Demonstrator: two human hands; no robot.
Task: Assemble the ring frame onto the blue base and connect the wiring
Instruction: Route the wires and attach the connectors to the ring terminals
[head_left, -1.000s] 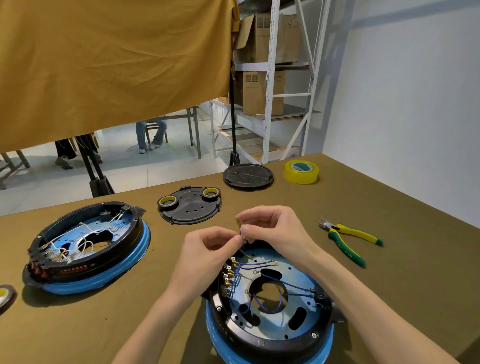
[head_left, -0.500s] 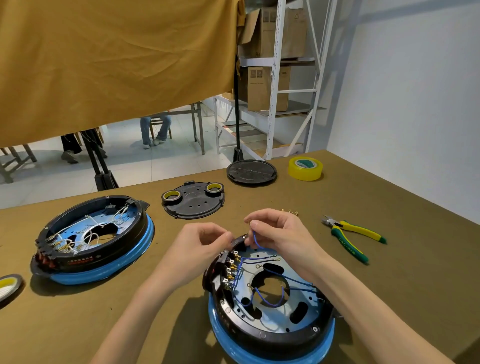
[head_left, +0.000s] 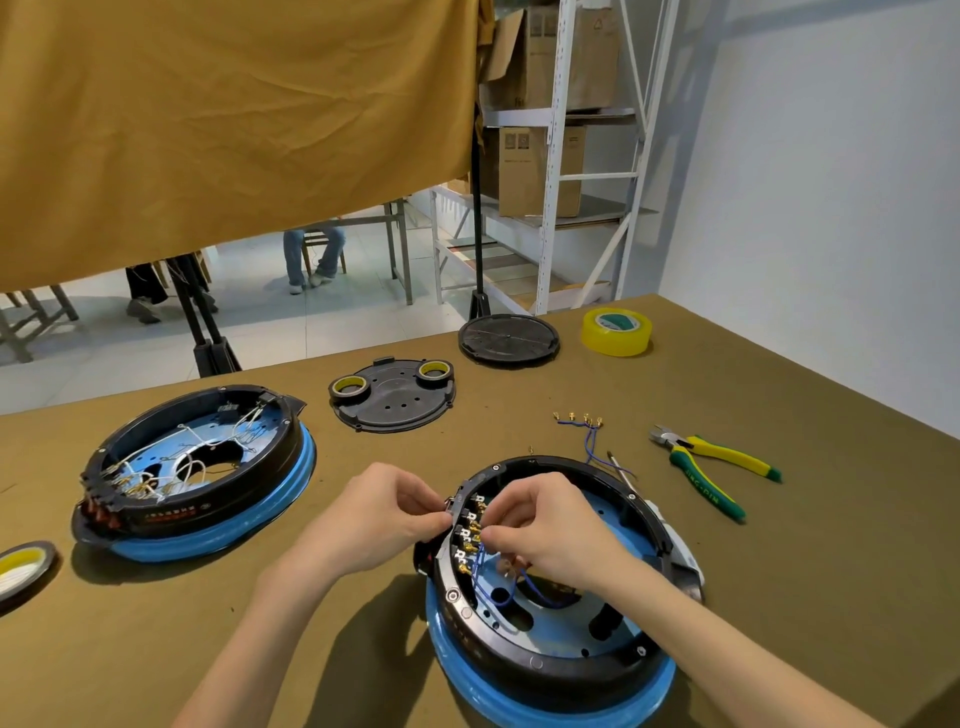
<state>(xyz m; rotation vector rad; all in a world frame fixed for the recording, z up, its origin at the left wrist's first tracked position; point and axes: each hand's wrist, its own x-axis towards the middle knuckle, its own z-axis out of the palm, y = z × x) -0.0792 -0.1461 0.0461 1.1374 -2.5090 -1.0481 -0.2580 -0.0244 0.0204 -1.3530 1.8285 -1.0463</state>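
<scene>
Blue plastic is peeking out all round the bottom of the blue base (head_left: 550, 696), and the black ring frame (head_left: 524, 657) is already sitting on top of it, so I think the fitting part is done and the wiring part is going on now. This base is my landmark; it is lying on the table (head_left: 779, 597), right in front of the person.

At the left rim of the base, the left hand (head_left: 382, 519) is curling its fingers round the little block of gold terminals (head_left: 470, 525), probably to keep it from wobbling. Just inside that rim, the right hand (head_left: 550, 525) is pinching a thin blue wire (head_left: 480, 558) and bringing its end to the terminals. I cannot quite tell which terminal it is going to, because the fingers are hiding it.

More blue wire is looping loosely across the shiny blue floor inside the ring.

Beyond the base, a few spare wires (head_left: 584, 423) with tiny gold ends are waiting. To the right of the base, the yellow and green pliers (head_left: 711, 470) are lying within easy reach. Far to the left of the base, a second unit (head_left: 197, 470) is resting with pale wires tangled inside. The cloth on the table is looking soft and olive brown.
</scene>
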